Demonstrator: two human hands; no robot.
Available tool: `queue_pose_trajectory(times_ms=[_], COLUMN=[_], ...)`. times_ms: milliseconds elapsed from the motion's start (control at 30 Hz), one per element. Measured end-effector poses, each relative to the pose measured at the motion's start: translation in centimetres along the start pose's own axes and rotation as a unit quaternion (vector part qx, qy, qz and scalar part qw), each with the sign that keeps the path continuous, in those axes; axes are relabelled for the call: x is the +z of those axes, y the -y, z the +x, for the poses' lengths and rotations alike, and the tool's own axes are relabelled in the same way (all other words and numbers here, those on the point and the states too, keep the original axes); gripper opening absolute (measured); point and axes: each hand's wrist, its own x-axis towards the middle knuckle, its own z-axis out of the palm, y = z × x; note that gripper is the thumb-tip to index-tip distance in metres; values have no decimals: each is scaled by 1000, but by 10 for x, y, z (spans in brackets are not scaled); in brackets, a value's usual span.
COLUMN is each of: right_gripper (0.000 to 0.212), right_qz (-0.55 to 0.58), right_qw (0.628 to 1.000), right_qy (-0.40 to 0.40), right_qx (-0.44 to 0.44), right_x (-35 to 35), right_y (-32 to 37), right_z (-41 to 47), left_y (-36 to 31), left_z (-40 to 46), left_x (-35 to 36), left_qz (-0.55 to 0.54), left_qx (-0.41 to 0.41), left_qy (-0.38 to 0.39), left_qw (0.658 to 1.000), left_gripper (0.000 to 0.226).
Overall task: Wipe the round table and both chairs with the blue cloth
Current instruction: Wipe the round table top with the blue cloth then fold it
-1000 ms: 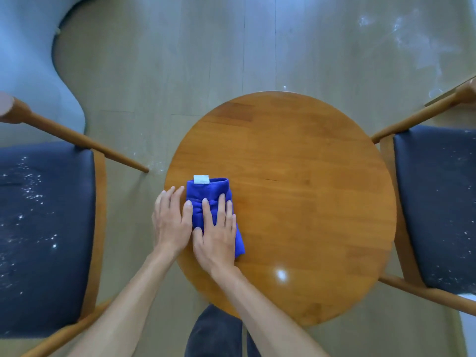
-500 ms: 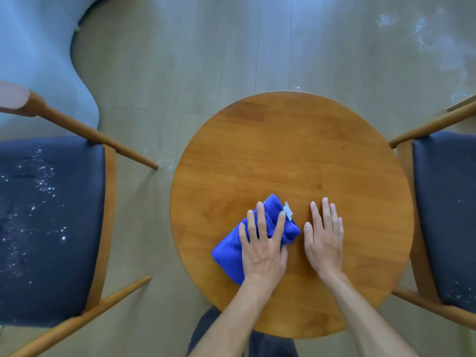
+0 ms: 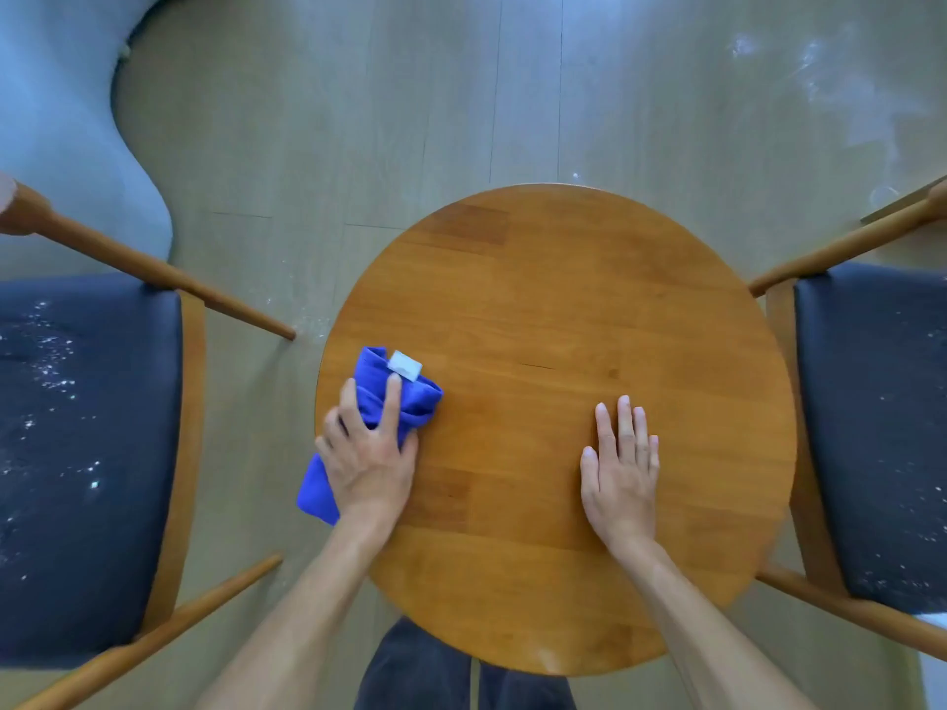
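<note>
The blue cloth (image 3: 376,402) lies folded at the left edge of the round counter (image 3: 563,310), partly hanging over. The left hand (image 3: 366,461) presses it with spread fingers; the right hand (image 3: 620,466) rests flat, holding nothing. The cloth looks soft and light, so it is best held from above.

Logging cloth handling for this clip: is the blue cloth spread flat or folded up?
Folded. The blue cloth is a bunched, layered bundle under the left hand at the round table edge, its white tag showing.
</note>
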Motion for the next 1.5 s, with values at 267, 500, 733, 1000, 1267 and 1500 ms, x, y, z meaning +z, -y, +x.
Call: queue_pose_trajectory(times_ms=[267, 500, 733, 1000, 1267, 1500], right_gripper=[45, 53, 57, 37, 31, 15], right_qz=[174, 132, -20, -24, 2, -18], right_qw=[982, 953, 927, 945, 941, 948], right_qy=[76, 58, 104, 51, -106, -21], right_qx=[-9, -265, -361, -322, -322, -316], right_x=[-35, -47, -55, -75, -98, -74], right_y=[-3, 26, 28, 31, 42, 2], right_z=[8, -20, -12, -4, 13, -4], left_y=[-93, -2, -3, -17, -33, -15], left_z=[-99, -80, -86, -46, 0, -30], left_x=[-5, -32, -38, -68, -86, -56], left_qz=[-163, -146, -168, -209, -69, -43], left_qx=[189, 110, 44, 62, 240, 216], left_qy=[118, 224, 336, 278, 6, 129], left_qw=[961, 957, 926, 935, 968, 967], left_gripper=[63, 44, 44, 24, 44, 30])
